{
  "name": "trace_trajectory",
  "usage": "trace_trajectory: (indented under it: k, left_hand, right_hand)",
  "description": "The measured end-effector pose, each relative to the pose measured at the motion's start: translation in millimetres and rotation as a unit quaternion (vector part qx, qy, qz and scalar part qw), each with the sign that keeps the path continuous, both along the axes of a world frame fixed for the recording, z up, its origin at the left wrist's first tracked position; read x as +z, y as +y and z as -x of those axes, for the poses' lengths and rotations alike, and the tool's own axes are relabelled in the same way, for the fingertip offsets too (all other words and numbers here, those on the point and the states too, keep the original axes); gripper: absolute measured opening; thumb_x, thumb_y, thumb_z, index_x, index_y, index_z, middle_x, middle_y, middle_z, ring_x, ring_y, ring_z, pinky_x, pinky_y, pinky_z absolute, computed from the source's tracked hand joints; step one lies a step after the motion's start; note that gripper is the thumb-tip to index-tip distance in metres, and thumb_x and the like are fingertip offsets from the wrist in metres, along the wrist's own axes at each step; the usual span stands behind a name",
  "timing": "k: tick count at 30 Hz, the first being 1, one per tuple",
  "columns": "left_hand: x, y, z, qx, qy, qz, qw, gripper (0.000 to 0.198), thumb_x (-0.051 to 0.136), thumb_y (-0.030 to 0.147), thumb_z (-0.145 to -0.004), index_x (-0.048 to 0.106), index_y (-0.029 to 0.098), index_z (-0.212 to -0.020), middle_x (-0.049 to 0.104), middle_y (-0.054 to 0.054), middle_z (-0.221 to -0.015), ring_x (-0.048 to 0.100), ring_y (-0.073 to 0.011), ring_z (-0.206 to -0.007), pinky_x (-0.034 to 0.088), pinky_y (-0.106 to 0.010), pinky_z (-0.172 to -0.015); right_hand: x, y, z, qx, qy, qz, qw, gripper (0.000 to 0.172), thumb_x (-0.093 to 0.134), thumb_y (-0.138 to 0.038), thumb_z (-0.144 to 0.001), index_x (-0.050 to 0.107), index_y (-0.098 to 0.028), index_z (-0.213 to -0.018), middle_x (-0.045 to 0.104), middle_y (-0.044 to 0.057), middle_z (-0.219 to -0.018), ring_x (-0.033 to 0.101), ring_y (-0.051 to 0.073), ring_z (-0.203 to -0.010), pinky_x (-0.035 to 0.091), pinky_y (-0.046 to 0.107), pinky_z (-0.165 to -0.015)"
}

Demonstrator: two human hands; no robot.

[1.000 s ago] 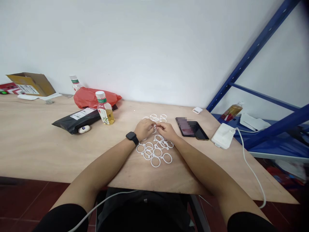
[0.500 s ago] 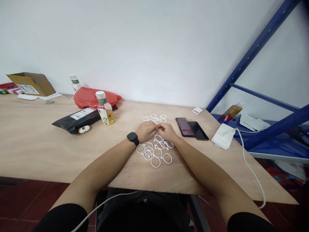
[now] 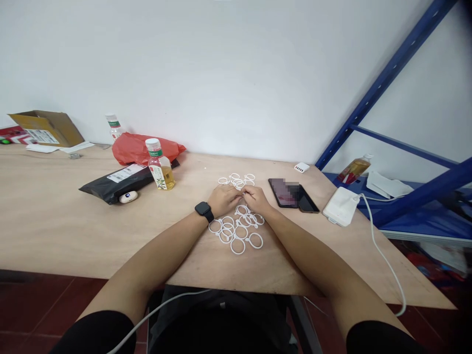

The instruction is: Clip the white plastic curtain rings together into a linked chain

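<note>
My left hand (image 3: 223,199), with a black watch on its wrist, has its fingers closed and meets my right hand (image 3: 256,200) over the table. The right hand's fingers are pinched together too. Between the fingertips a small white piece (image 3: 243,194) shows; the fingers hide most of it, and its shape cannot be told. Below the hands lies a loose pile of white plastic rings (image 3: 238,252), each with a small nub. Just beyond the fingers is a second group of white rings (image 3: 250,176), partly covered by the left hand.
Left stand a drink bottle (image 3: 160,169), a red plastic bag (image 3: 132,147), a black parcel (image 3: 114,187) and a white earbud case (image 3: 128,196). Right lie two phones (image 3: 282,194), a white power bank (image 3: 339,206) with a cable, and a white charger (image 3: 301,167). A blue shelf frame (image 3: 383,86) rises beyond.
The fingertips have shifted slightly to the right, and more of the small white piece shows between them. The two groups of rings lie as before.
</note>
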State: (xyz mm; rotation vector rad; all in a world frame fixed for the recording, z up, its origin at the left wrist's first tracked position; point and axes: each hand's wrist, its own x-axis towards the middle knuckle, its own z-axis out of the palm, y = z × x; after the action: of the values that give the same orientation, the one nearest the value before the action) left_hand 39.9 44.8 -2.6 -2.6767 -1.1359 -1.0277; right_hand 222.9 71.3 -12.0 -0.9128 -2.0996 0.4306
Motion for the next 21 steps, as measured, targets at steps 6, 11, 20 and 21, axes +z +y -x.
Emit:
trace_trajectory:
  k: [6, 11, 20, 21]
  left_hand:
    - [-9.5, 12, 8, 0.091, -0.097, 0.035, 0.99, 0.015, 0.057, 0.026, -0.089, 0.069, 0.018, -0.094, 0.072, -0.006, -0.089, 0.066, -0.0187, -0.083, 0.049, -0.032, -0.081]
    - [-17.9, 22, 18, 0.206, -0.172, 0.117, 0.956, 0.03, 0.059, 0.029, -0.087, 0.064, 0.02, -0.115, 0.074, -0.006, -0.095, 0.067, -0.0189, -0.074, 0.051, -0.031, -0.075]
    - [-12.6, 18, 14, 0.135, -0.187, 0.098, 0.968, 0.017, 0.056, 0.027, -0.087, 0.068, 0.017, -0.095, 0.069, -0.005, -0.095, 0.059, -0.0134, -0.068, 0.05, -0.028, -0.073]
    - [-11.1, 16, 13, 0.11, -0.172, 0.107, 0.973, 0.016, 0.055, 0.026, -0.088, 0.068, 0.017, -0.09, 0.069, -0.004, -0.087, 0.059, -0.0139, -0.068, 0.049, -0.028, -0.072]
  right_hand:
    - [-0.4, -1, 1, -0.056, 0.057, 0.044, 0.996, 0.035, 0.051, -0.016, -0.075, 0.067, -0.02, -0.106, 0.069, 0.0, -0.084, 0.057, 0.012, -0.061, 0.045, 0.024, -0.065]
    - [-1.9, 3, -1, 0.052, -0.025, 0.089, 0.994, 0.031, 0.05, -0.007, -0.065, 0.071, -0.019, -0.084, 0.07, 0.001, -0.082, 0.06, 0.014, -0.072, 0.046, 0.025, -0.071]
    - [1.3, -2, 3, 0.075, -0.094, 0.046, 0.992, 0.014, 0.059, -0.01, -0.066, 0.068, -0.02, -0.071, 0.064, 0.0, -0.074, 0.057, 0.015, -0.072, 0.044, 0.026, -0.071]
    - [0.7, -2, 3, 0.056, -0.073, 0.054, 0.994, 0.012, 0.059, -0.012, -0.068, 0.068, -0.019, -0.071, 0.064, 0.0, -0.072, 0.056, 0.014, -0.069, 0.044, 0.025, -0.068]
